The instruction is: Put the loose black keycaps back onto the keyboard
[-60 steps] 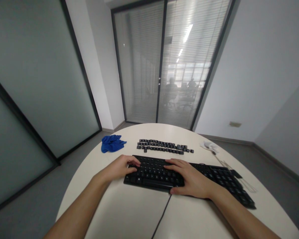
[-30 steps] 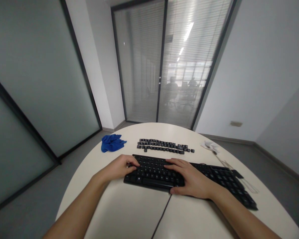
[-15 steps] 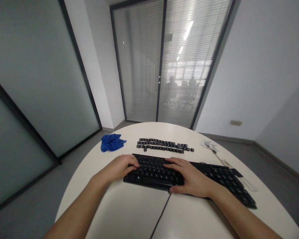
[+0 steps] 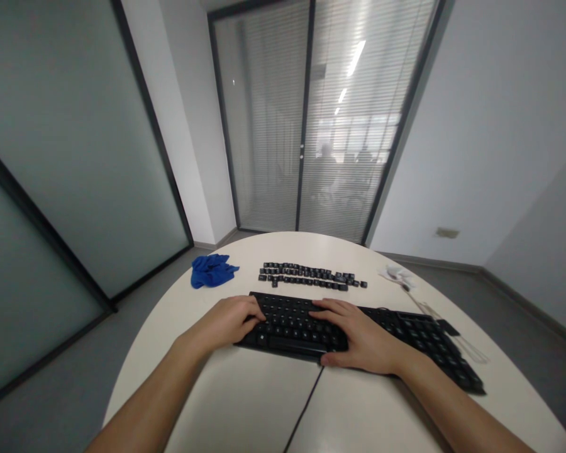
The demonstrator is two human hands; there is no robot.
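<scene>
A black keyboard (image 4: 302, 333) lies on the table, its cable running off its front edge toward me. At its left end my left hand (image 4: 236, 318) is closed, thumb and index fingertip together on the keys. Whatever is between those fingertips is too small or hidden to make out. My right hand (image 4: 358, 336) spans the middle of the keyboard, fingers over the keys at the back and thumb against the front edge, gripping it. Behind the keyboard, several loose black keycaps (image 4: 306, 274) lie in rows.
A crumpled blue cloth (image 4: 212, 270) lies at the table's far left. At the right are a white crumpled item (image 4: 397, 275) and a thin wire tool (image 4: 469, 346) with a dark middle, beside the number pad (image 4: 429, 340). The round white table (image 4: 245, 402) has a curved edge.
My left hand has shifted slightly down and to the right at the keyboard's left end. My right hand and the keyboard stay where they were.
</scene>
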